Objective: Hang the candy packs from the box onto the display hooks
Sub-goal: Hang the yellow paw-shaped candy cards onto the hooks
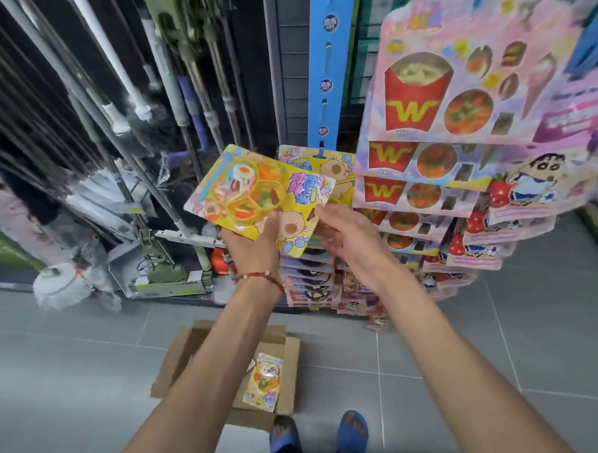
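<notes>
My left hand (252,243) grips a yellow candy pack (255,194) from below, thumb on its front, holding it tilted in front of the display. My right hand (342,234) touches the pack's right lower edge with relaxed fingers. Behind it another yellow pack (336,166) hangs on the blue hook strip (325,71). On the floor between my arms lies an open cardboard box (286,357) with one more yellow pack (263,383) inside.
Pink fries-print packs (455,75) and cartoon strawberry packs (535,185) hang in rows at the right. Mops and poles (121,114) lean at the left. Grey tiled floor (74,373) surrounds the box; my blue sandals (351,429) are at the bottom.
</notes>
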`<state>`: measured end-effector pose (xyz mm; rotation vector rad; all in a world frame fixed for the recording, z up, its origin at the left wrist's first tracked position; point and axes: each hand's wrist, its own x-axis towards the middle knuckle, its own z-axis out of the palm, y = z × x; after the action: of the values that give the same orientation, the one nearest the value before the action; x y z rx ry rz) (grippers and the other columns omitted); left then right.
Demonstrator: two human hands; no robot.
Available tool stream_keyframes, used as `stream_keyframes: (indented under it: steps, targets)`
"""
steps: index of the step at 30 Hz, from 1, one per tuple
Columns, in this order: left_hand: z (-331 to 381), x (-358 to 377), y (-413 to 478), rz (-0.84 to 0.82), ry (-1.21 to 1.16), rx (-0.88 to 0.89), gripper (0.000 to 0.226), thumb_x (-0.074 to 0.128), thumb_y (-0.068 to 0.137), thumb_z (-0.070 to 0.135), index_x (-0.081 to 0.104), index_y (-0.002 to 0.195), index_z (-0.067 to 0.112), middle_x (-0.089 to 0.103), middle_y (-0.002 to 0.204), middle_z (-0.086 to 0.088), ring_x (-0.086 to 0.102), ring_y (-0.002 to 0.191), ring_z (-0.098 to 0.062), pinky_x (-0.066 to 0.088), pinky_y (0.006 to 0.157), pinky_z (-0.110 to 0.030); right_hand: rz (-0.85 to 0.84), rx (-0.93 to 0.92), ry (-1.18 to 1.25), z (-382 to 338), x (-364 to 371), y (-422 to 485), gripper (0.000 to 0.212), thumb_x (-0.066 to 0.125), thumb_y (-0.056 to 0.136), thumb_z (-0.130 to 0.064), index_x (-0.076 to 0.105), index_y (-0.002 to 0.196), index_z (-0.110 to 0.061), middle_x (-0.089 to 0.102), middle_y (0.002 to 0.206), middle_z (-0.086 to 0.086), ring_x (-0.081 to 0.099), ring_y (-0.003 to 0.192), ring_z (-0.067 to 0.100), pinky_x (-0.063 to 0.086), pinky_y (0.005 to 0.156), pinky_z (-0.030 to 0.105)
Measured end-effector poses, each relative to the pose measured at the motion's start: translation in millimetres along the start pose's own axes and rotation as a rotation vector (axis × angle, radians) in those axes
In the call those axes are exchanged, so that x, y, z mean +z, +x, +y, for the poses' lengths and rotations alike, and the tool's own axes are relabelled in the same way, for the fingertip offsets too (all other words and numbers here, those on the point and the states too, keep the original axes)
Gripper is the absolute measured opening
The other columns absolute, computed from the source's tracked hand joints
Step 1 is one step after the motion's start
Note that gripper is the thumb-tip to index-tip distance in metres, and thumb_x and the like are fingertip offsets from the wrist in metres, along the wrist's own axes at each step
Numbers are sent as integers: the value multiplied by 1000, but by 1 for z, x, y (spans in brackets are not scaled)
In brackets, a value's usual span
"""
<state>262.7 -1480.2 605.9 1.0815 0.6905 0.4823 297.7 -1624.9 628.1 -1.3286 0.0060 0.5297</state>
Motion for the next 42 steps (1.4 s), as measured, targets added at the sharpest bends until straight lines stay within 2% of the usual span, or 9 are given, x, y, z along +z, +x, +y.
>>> stream_keyframes:
  steps: [4, 8, 13, 18, 22, 25, 29, 31, 42]
  targets:
    - [-5, -2, 3, -71, 3, -12, 68, 83, 78, 2, 46, 135, 2, 70, 122, -17, 70, 111, -32, 54, 99, -57, 51, -81, -46, 1, 3, 0, 26, 67, 97, -9, 65, 123, -4, 77, 112, 8, 75, 98, 17, 60, 84, 31]
    - [-2, -5, 2, -66, 18, -95, 117, 101, 41, 25, 40, 140, 10, 67, 128, -15, 66, 118, -36, 51, 102, -61, 127, -156, -64, 0, 1, -1, 19, 58, 102, -8, 62, 121, -7, 76, 114, 9, 74, 98, 21, 60, 83, 36]
    - [17, -7, -8, 116, 310, -6, 157, 102, 43, 22, -4, 158, 28, 13, 163, -13, 24, 149, -32, 28, 121, -51, 212, -266, -124, -3, 3, -3, 15, 53, 105, -8, 64, 114, -15, 77, 103, -4, 74, 89, 7, 59, 74, 25]
    - [34, -10, -8, -32, 538, 265, 147, 99, 47, 42, 6, 162, 36, -14, 169, -2, -7, 156, -26, 6, 124, -54, 362, -373, -209, -12, 1, 1, 17, 50, 107, -12, 64, 114, -18, 75, 101, -6, 71, 83, 1, 57, 72, 19]
    - [56, -2, 6, -255, 885, 427, 123, 75, 50, 76, 29, 157, 36, 7, 170, -1, -5, 157, -24, 0, 125, -56, 374, -405, -315, -21, -5, 6, 23, 48, 108, -17, 65, 123, -15, 74, 111, -2, 70, 96, 10, 54, 71, 18]
    - [72, 8, 16, -387, 1045, 454, 103, 81, 75, 57, 29, 158, 24, 24, 165, 1, 8, 155, -21, -10, 118, -40, 368, -432, -368, -32, -8, 7, 24, 47, 108, -19, 67, 121, -15, 73, 105, -2, 67, 90, 16, 52, 62, 18]
    - [87, 12, 37, -584, 1157, 370, 64, 73, 64, 80, 66, 111, 36, 72, 108, 16, 64, 104, -10, 25, 115, -37, 328, -467, -401, -43, -10, 6, 20, 50, 107, -16, 70, 110, -18, 75, 98, -1, 62, 79, 11, 51, 62, 21]
    - [86, 12, 43, -643, 1136, 364, 48, 76, 68, 73, 64, 88, 31, 71, 84, 14, 68, 83, -6, 51, 88, -34, 350, -475, -375, -45, -10, 8, 17, 55, 105, -17, 71, 106, -13, 76, 101, 4, 64, 79, 9, 51, 61, 18]
    - [76, 13, 69, -531, 704, 277, 37, 76, 88, 40, 68, 109, 10, 78, 94, 0, 77, 79, -13, 64, 75, -36, 527, -319, -180, -41, -15, 18, 31, 51, 106, -40, 73, 98, -20, 76, 94, 0, 68, 84, 12, 57, 75, 25]
